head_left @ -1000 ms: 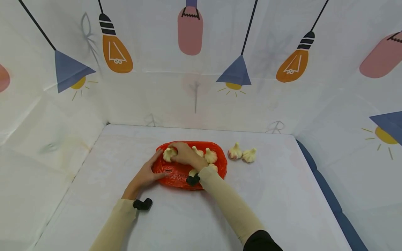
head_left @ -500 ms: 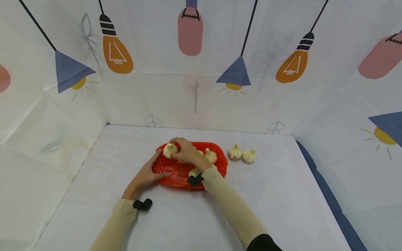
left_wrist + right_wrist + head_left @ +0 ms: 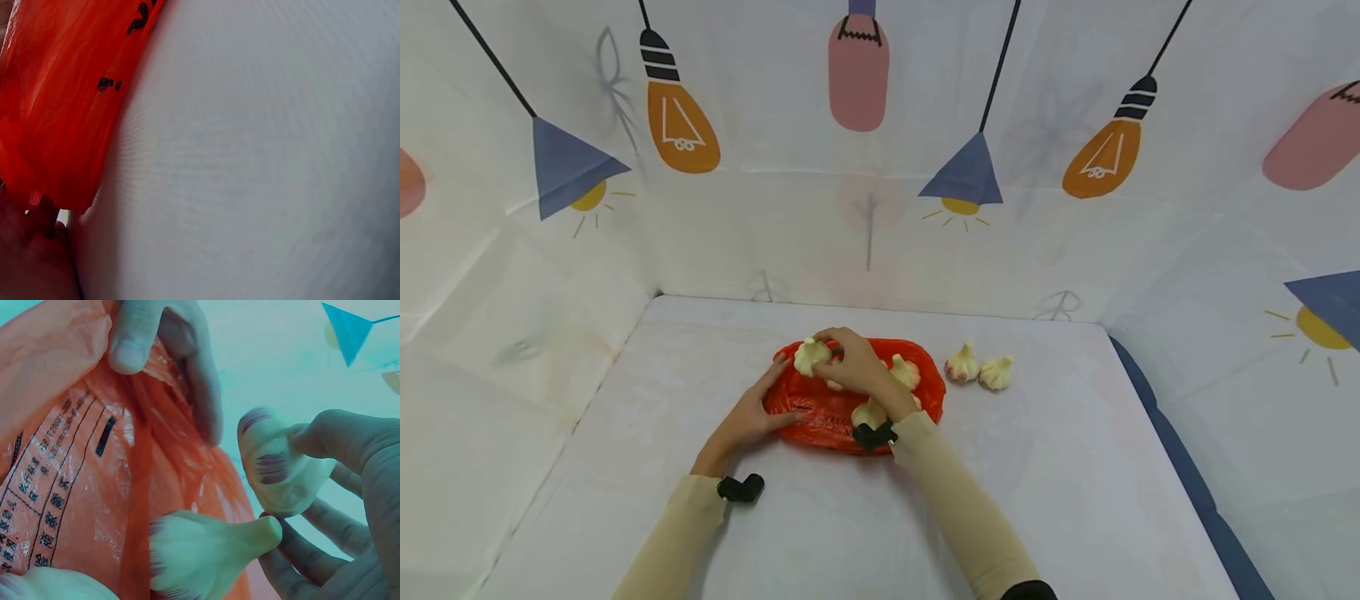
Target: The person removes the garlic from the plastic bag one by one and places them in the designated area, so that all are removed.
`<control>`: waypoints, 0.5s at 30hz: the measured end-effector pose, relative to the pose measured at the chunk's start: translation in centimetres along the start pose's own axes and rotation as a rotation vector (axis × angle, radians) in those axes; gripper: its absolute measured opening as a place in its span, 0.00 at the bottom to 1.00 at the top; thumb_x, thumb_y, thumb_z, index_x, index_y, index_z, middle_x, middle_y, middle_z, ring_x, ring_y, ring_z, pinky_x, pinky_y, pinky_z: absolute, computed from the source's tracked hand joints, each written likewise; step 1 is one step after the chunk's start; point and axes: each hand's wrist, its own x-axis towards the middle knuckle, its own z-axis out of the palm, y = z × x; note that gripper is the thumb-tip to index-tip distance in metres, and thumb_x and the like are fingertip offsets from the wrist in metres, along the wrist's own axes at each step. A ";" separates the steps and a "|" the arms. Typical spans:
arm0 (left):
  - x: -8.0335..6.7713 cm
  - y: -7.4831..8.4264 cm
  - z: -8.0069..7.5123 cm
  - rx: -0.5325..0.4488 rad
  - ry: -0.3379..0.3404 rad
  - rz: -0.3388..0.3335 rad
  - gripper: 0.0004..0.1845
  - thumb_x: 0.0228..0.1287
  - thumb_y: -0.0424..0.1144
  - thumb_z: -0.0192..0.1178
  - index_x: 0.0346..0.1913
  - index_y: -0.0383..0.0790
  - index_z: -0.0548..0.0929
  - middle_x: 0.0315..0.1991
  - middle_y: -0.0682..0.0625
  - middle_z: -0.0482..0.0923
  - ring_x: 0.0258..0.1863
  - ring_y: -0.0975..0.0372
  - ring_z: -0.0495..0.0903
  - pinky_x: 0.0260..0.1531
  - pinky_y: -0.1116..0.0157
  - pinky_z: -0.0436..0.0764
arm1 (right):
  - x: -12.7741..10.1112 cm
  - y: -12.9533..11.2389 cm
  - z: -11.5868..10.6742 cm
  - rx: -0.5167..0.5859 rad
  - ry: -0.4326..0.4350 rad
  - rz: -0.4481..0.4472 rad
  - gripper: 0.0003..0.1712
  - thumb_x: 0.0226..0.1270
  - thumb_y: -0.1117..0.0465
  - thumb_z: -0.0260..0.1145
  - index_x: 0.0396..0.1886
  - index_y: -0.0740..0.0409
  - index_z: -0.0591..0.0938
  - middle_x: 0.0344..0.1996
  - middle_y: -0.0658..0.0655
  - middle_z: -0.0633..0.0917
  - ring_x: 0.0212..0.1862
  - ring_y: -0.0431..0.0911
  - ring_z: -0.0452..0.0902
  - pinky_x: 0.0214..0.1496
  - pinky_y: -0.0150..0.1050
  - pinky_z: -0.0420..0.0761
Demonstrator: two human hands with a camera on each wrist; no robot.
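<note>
Right hand lifts garlic off red bag, slip risk.
Right hand (image 3: 857, 367) fingers pinch a garlic bulb (image 3: 810, 356) just above the red bag (image 3: 827, 412) at frame center; left hand (image 3: 747, 419) lies flat, fingers relaxed, pressing the bag's left edge to the tabletop (image 3: 1075, 467). Thin fingertip grip could drop it; the bag may drag and roll other bulbs.
</note>
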 end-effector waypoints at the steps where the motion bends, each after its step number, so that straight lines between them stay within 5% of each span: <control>1: 0.1 0.0 0.0 0.002 0.001 0.006 0.55 0.58 0.51 0.76 0.83 0.53 0.54 0.85 0.42 0.44 0.82 0.40 0.45 0.77 0.34 0.50 | -0.1 0.0 0.0 0.001 0.010 -0.005 0.27 0.67 0.56 0.70 0.65 0.53 0.80 0.63 0.55 0.80 0.59 0.52 0.81 0.58 0.41 0.85; 15: -0.1 0.1 0.1 0.001 -0.009 0.011 0.56 0.57 0.51 0.76 0.84 0.52 0.53 0.85 0.45 0.42 0.83 0.43 0.44 0.78 0.35 0.50 | -2.1 -0.4 -1.3 0.140 0.104 -0.001 0.28 0.68 0.54 0.72 0.66 0.50 0.79 0.65 0.52 0.79 0.61 0.51 0.79 0.64 0.51 0.82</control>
